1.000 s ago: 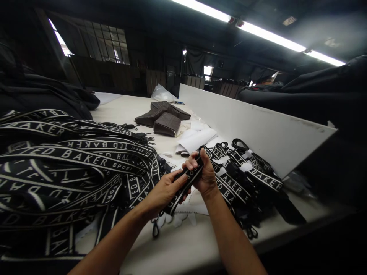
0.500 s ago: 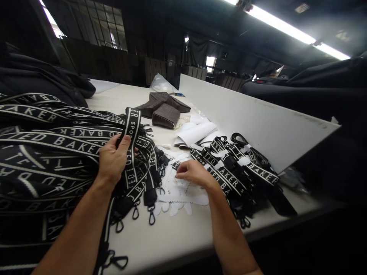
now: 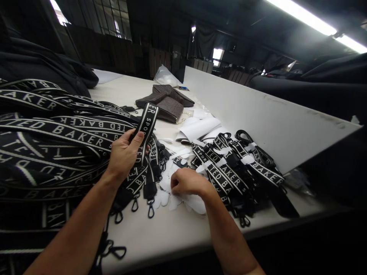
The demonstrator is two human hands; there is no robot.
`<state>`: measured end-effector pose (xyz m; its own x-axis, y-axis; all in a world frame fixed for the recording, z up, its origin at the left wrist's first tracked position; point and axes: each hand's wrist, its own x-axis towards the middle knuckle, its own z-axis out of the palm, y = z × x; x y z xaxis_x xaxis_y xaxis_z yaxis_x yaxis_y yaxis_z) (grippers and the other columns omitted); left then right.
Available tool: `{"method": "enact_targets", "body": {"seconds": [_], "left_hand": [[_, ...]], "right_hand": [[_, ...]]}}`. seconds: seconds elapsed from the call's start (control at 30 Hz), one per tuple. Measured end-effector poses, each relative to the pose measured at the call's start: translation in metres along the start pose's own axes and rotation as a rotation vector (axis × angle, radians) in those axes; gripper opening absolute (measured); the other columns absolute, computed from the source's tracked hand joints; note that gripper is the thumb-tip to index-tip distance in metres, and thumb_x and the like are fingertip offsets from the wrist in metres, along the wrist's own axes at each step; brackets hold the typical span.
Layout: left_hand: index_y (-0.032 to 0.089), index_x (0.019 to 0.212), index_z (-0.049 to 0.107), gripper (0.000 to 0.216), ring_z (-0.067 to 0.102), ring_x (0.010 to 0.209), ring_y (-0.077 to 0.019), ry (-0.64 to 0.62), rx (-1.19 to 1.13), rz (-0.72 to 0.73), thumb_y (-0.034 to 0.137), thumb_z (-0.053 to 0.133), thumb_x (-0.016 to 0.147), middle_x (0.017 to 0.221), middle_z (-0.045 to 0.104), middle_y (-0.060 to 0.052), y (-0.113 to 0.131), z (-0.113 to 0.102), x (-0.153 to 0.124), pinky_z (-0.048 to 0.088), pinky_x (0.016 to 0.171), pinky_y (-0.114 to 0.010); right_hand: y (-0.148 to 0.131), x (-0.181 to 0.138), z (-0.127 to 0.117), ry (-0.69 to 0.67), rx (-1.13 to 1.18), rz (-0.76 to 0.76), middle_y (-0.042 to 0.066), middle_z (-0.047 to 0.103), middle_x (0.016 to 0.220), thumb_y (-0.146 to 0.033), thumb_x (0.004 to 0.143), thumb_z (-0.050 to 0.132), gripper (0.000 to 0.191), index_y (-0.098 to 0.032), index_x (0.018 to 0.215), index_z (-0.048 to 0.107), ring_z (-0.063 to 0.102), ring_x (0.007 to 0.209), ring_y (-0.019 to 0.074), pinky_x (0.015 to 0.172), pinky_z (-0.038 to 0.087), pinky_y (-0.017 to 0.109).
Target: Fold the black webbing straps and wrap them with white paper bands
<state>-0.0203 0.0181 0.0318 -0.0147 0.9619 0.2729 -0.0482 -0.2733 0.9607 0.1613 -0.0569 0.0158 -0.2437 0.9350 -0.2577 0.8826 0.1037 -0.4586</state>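
My left hand point(image 3: 124, 152) is closed around a black webbing strap point(image 3: 149, 118) with white lettering and edge stripes, folded into a bundle that sticks up past my thumb. My right hand point(image 3: 186, 180) is bent down at the wrist over scalloped white paper pieces point(image 3: 196, 204). Its fingers are curled together at the papers, and what they pinch, if anything, is hidden. A large heap of similar straps point(image 3: 65, 133) fills the left side, with black snap hooks point(image 3: 150, 210) hanging toward the front. To the right lie strap bundles point(image 3: 229, 172) wrapped with white paper bands.
Dark brown quilted bags point(image 3: 169, 107) and a clear plastic bag point(image 3: 166, 76) lie farther back on the white table point(image 3: 160, 238). Curled white sheets point(image 3: 197, 128) are behind the papers. A white board point(image 3: 258, 110) stands upright along the right side.
My right hand has come down and slightly left, into the scalloped papers, which have shifted. My left hand still grips the folded strap, now farther right in view. The camera view has turned slightly.
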Motion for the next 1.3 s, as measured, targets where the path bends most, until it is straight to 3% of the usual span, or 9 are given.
{"method": "enact_targets", "body": {"seconds": [0.17,0.37,0.47,0.57,0.7,0.83,1.07,1.17,1.3], "left_hand": [[0.015,0.094,0.065,0.028,0.054,0.048,-0.0117,0.043,0.001,-0.007,0.041,0.068,0.083,0.062,0.061,0.0,0.001,0.0,0.001,0.044,0.043,-0.021],[0.016,0.094,0.065,0.03,0.056,0.05,-0.0126,0.026,-0.018,0.023,0.043,0.069,0.082,0.064,0.061,0.0,0.0,-0.002,0.001,0.045,0.044,-0.021],[0.017,0.097,0.065,0.032,0.057,0.052,-0.0137,0.012,-0.012,0.045,0.046,0.069,0.081,0.065,0.062,0.0,-0.001,-0.003,0.001,0.046,0.045,-0.021],[0.018,0.098,0.065,0.034,0.057,0.052,-0.0144,0.019,0.018,0.055,0.047,0.068,0.081,0.064,0.062,0.0,-0.003,-0.004,0.001,0.046,0.045,-0.021],[0.018,0.095,0.065,0.033,0.058,0.055,-0.0142,0.015,0.033,0.073,0.047,0.068,0.081,0.067,0.061,-0.001,-0.004,-0.003,0.001,0.046,0.048,-0.021],[0.018,0.099,0.066,0.035,0.057,0.055,-0.0142,-0.007,0.026,0.077,0.048,0.069,0.08,0.069,0.061,-0.001,-0.002,-0.001,-0.001,0.047,0.048,-0.021],[0.016,0.096,0.065,0.036,0.056,0.051,-0.0139,-0.056,-0.162,-0.106,0.045,0.073,0.077,0.065,0.062,-0.002,0.007,0.002,-0.006,0.047,0.043,-0.021],[0.014,0.098,0.066,0.04,0.056,0.051,-0.013,-0.188,-0.282,-0.316,0.046,0.075,0.076,0.067,0.063,-0.004,0.012,0.001,-0.007,0.046,0.043,-0.02],[0.013,0.101,0.065,0.044,0.055,0.053,-0.0122,-0.546,-0.368,-0.485,0.048,0.074,0.078,0.065,0.062,-0.005,0.014,0.003,-0.015,0.043,0.045,-0.018]], "right_hand": [[0.018,0.009,-0.005,0.266,-0.055,0.276,0.009,0.07,0.079,-0.028,0.071,0.078,0.011,-0.019,0.071,0.072,0.063,0.08,0.0254,0.068,0.041,0.033],[0.01,0.022,0.008,0.144,-0.003,0.237,0.008,0.071,0.082,-0.037,0.071,0.08,0.02,-0.02,0.07,0.069,0.064,0.086,0.0268,0.073,0.043,0.035],[0.009,0.021,0.009,0.189,-0.016,0.299,0.013,0.07,0.099,-0.039,0.066,0.084,0.034,-0.018,0.089,0.07,0.063,0.095,0.03,0.078,0.044,0.036],[0.007,0.02,0.012,0.184,0.027,0.28,0.014,0.068,0.106,-0.031,0.069,0.083,0.048,-0.016,0.11,0.064,0.062,0.099,0.0287,0.081,0.045,0.035],[0.004,0.022,0.023,0.21,0.162,0.174,0.009,0.067,0.097,-0.011,0.071,0.073,0.048,-0.015,0.117,0.059,0.061,0.093,0.0237,0.081,0.045,0.033],[0.009,0.023,0.018,0.403,0.345,0.072,0.006,0.066,0.094,0.001,0.07,0.063,0.044,-0.017,0.11,0.064,0.06,0.084,0.0185,0.08,0.046,0.032],[0.025,0.026,-0.004,0.865,1.01,-0.192,0.004,0.066,0.092,-0.021,0.07,0.073,0.03,-0.017,0.099,0.068,0.06,0.076,0.0139,0.073,0.052,0.029],[0.023,0.031,-0.003,0.926,1.294,-0.257,0.001,0.064,0.08,-0.026,0.066,0.08,0.034,-0.017,0.097,0.068,0.059,0.075,0.013,0.072,0.052,0.026],[0.019,0.037,0.0,0.952,1.456,-0.279,0.001,0.065,0.08,-0.028,0.06,0.085,0.039,-0.017,0.093,0.068,0.059,0.075,0.0129,0.075,0.052,0.027]]}}
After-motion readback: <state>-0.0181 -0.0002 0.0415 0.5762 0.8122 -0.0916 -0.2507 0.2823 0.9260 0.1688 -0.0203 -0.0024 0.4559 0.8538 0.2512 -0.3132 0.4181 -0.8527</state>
